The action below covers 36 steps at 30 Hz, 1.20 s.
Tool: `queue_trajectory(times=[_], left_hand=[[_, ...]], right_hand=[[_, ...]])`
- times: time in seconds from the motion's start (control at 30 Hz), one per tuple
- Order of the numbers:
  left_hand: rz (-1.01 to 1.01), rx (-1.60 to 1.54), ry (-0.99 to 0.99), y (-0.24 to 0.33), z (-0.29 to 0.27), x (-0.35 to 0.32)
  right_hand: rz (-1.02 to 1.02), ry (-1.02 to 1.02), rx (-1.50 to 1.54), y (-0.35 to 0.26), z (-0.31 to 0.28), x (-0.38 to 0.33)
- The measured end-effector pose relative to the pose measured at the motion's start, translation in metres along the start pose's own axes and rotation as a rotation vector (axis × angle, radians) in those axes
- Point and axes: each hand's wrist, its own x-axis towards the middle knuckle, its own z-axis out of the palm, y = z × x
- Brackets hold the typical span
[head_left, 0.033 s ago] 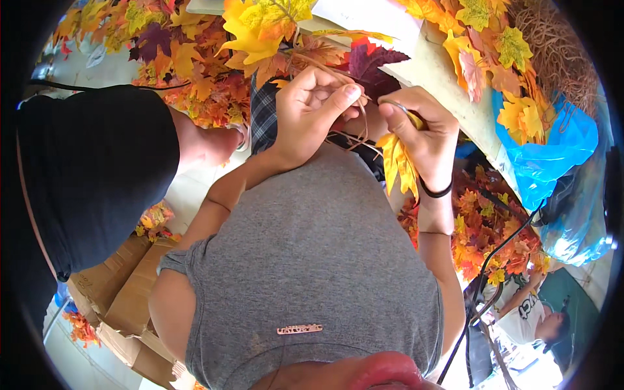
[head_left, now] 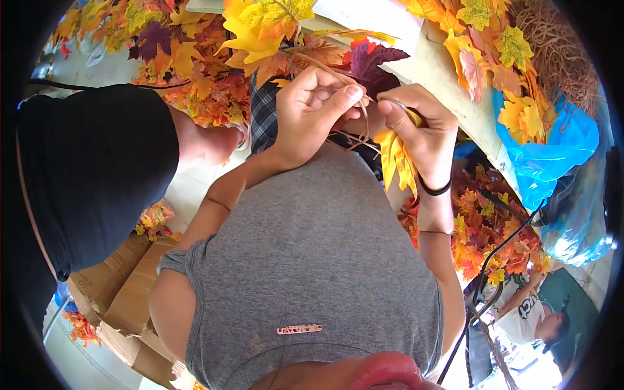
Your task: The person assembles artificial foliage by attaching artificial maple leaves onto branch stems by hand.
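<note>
My left hand (head_left: 311, 117) is closed, pinching a thin brown strand (head_left: 365, 116) between thumb and fingers; the strand looks like a vine or stem. Just to its right, my right hand (head_left: 426, 127) is closed on a yellow artificial leaf (head_left: 398, 162), which hangs down beside the palm. The leaf's thin stem (head_left: 394, 103) sticks out past my thumb toward the strand, with a small gap between the two hands. Beyond the fingers lie a dark purple leaf (head_left: 370, 62) and a large yellow leaf (head_left: 263, 29).
A pale tabletop (head_left: 448, 78) carries more leaves (head_left: 513, 45) and a brown fibre bundle (head_left: 552, 45). Blue plastic bags (head_left: 546, 149) hang at right. Leaf heaps (head_left: 487, 221), a cardboard box (head_left: 130, 279) and a dark cable (head_left: 497, 253) surround me. One person sits left; another is lower right.
The yellow leaf in my right hand has shifted slightly to the left. My left hand has barely moved and keeps its pinch.
</note>
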Motion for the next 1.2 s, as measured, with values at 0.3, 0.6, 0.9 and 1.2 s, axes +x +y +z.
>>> queue_trajectory(times=[0.3, 0.6, 0.9, 1.2], left_hand=[[0.004, -0.022, -0.028, 0.001, 0.000, -0.007], [0.072, -0.020, -0.046, -0.003, 0.003, -0.009], [0.115, -0.002, -0.081, -0.002, 0.008, -0.011], [-0.022, 0.052, -0.170, 0.001, 0.010, -0.009]], right_hand=[[0.018, -0.039, 0.166, 0.005, 0.001, -0.007], [0.071, 0.025, 0.254, 0.008, 0.007, -0.015], [-0.005, 0.108, 0.198, 0.007, 0.012, -0.019], [-0.127, 0.109, 0.122, 0.008, 0.009, -0.017]])
